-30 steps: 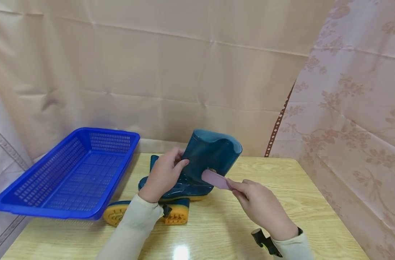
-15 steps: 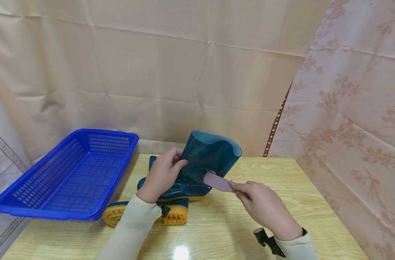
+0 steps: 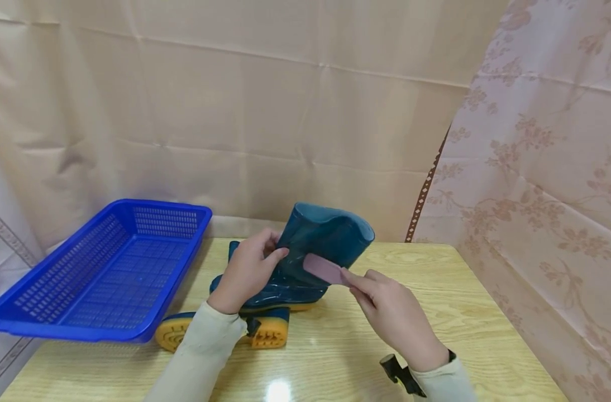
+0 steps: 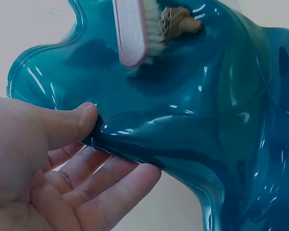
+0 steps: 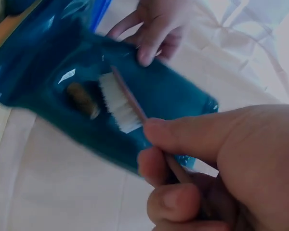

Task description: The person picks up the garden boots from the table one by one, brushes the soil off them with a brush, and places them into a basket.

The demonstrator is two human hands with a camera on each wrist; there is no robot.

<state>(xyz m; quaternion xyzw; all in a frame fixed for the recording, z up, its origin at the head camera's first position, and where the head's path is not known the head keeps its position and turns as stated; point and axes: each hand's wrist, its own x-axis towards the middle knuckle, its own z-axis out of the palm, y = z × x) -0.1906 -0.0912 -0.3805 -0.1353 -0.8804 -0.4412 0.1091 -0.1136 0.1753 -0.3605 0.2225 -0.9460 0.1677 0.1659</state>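
A glossy teal rubber boot (image 3: pixel 318 234) leans with its open top up and to the right. My left hand (image 3: pixel 250 268) grips the edge of its shaft, thumb (image 4: pixel 89 118) on the near face and fingers behind. In my right hand (image 3: pixel 393 315) is the handle of a pink brush (image 3: pixel 325 269) with white bristles (image 5: pixel 119 103). The bristles are at the shaft's surface, close beside a brown lump (image 4: pixel 178 23) stuck on the boot. In the head view the brush hides that lump. Under the held boot lies a second boot (image 3: pixel 270 332) on its side, orange sole facing me.
A blue plastic basket (image 3: pixel 154 321) with perforated walls stands at the left of the wood-grain table (image 3: pixel 411 273). Beige cloth (image 3: pixel 265 111) hangs behind the table, and floral cloth (image 3: pixel 552 184) hangs along the right.
The brush in my right hand has moved left and slightly up across the boot's shaft, covering the brown lump in the head view. My left hand keeps its grip on the boot.
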